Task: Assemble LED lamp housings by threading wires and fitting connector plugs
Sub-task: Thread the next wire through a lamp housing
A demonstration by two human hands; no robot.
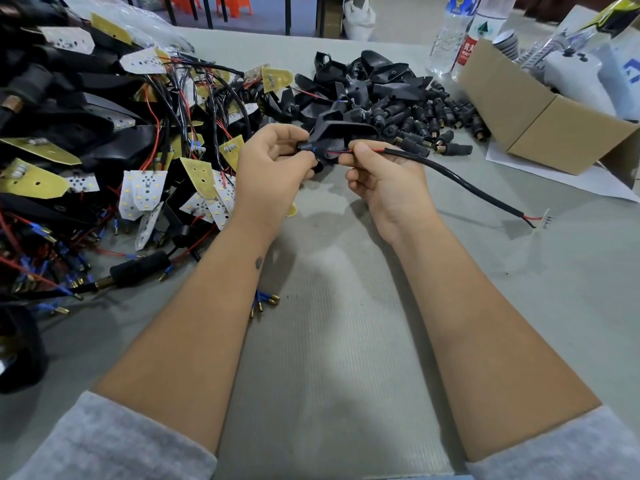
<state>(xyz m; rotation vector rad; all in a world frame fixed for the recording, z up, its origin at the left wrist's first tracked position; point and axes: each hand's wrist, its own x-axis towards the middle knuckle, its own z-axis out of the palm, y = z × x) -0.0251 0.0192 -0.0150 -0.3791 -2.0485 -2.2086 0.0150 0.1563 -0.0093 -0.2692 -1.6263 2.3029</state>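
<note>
A black housing (334, 135) is held above the grey tabletop (332, 306), just in front of a heap of loose housings (363, 81). The left hand (273, 168) is curled round a small black plug (304, 147) at the housing's near end, pinched between thumb and fingers. The right hand (381, 174) pinches a black cable (460, 180) where its red wire (349, 152) enters the housing. The cable trails right and down to the tabletop, ending in a small white connector (546, 219). A tangled pile of LED boards (145, 192) and wires is seen at left. A cardboard box (533, 123) and water bottles (450, 39) stand at the far right.
</note>
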